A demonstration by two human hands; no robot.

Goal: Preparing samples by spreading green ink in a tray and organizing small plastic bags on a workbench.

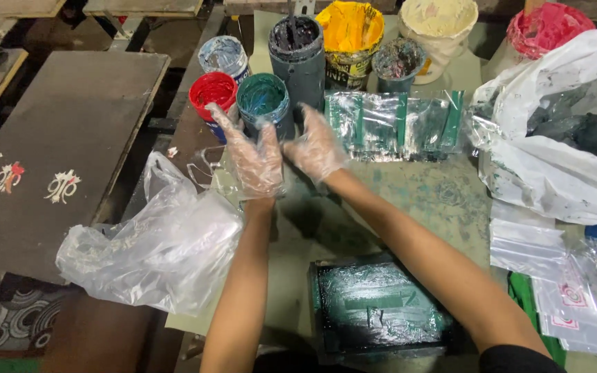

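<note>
hovering left hand and right hand in clear gloves, fingers spreading loosely, gripping nothing, nearing teal paint tub

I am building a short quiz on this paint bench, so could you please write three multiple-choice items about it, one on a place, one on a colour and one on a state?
1. Where does the crumpled clear plastic bag lie?
A. to the left of the left hand
B. inside the tray
C. on the yellow bucket

2. What colour is the paint in the tub just left of the green paint tub?
A. white
B. red
C. black

3. What covers the left hand and right hand?
A. nothing
B. thick rubber gloves
C. thin clear plastic gloves

Answers: 1 A, the bag spreads over the table's left edge beside the left forearm. 2 B, its inside is bright red. 3 C, see-through film wrinkles around both hands.
</note>
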